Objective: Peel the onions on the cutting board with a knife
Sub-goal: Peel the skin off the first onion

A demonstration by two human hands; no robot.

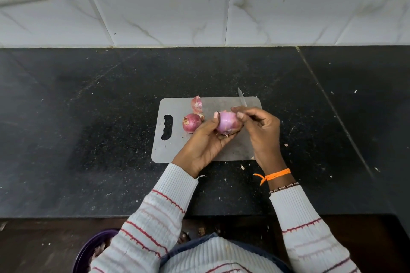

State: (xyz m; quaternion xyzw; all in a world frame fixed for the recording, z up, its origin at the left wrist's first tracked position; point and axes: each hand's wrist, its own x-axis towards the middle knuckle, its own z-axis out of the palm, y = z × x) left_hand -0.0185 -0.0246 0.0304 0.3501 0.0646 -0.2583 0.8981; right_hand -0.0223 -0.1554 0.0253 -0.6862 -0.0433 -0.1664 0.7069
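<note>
Both hands raised together, each gripping.

The left hand (205, 139) is palm-up, its fingers (216, 115) curled around a peeled onion (228, 125). The right hand (260, 131) grips a knife (242, 98), blade pointing away, thumb on the onion. Both forearms are sleeved.

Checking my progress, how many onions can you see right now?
2. One onion, mostly peeled, is held in the left hand above the board; one unpeeled onion lies on the board near its handle slot. None seem hidden.
</note>
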